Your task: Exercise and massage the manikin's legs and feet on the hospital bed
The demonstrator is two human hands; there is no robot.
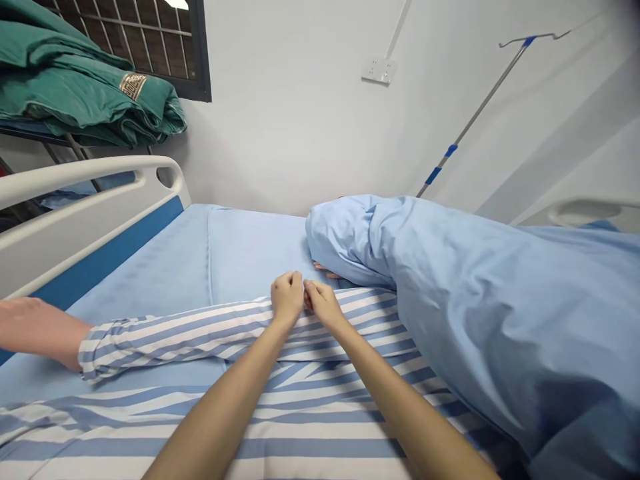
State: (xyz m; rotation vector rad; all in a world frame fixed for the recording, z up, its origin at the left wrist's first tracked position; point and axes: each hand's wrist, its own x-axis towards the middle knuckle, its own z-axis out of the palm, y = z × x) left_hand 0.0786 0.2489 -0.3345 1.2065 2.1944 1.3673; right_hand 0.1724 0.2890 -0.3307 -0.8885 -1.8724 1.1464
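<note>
A figure lies on the bed in a blue-and-white striped garment, one striped sleeve stretched out to the left with a bare forearm showing beyond the cuff. My left hand and my right hand sit side by side at the garment's upper edge, near the shoulder. Both have their fingers curled, pinching the striped cloth. A light blue quilt is bunched up just behind and to the right of my hands, hiding the upper end of the figure.
The bed has a light blue sheet and a white and blue side rail on the left. Folded green blankets lie on a rack at the far left. A drip pole leans by the white wall, under a wall socket.
</note>
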